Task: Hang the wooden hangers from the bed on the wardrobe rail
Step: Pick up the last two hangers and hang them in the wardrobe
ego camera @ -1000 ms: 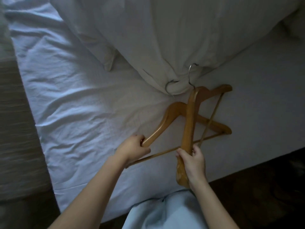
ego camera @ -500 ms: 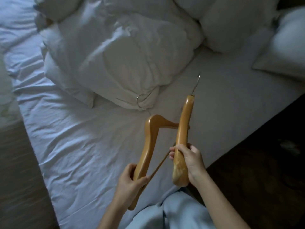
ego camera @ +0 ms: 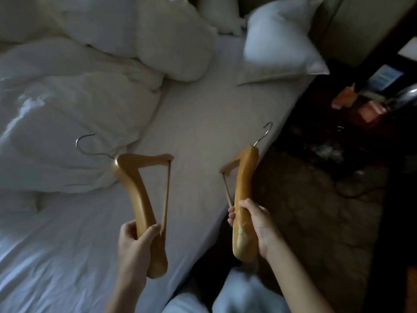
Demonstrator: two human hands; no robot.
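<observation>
Over the near edge of the bed [ego camera: 203, 123] you hold both wooden hangers up off the sheet, one in each hand and well apart. Your left hand [ego camera: 133, 240] has fingers and thumb curled round the lower shoulder end of the left hanger [ego camera: 135, 190]. From that grip the wood rises away to the neck, where the left hook [ego camera: 85, 143] points out leftward over the rumpled duvet [ego camera: 67, 123], and the thin bar runs back down to your thumb. Your right hand [ego camera: 255, 224] wraps the lower arm of the right hanger [ego camera: 244, 184], which you see almost edge-on. Above the grip it climbs to the right hook [ego camera: 265, 132], tilted up and to the right, and its bar sits just left of your fingertips. Below your right wrist lies patterned carpet [ego camera: 304, 199]. Far beyond that hook a pillow [ego camera: 277, 41] rests on the bed.
</observation>
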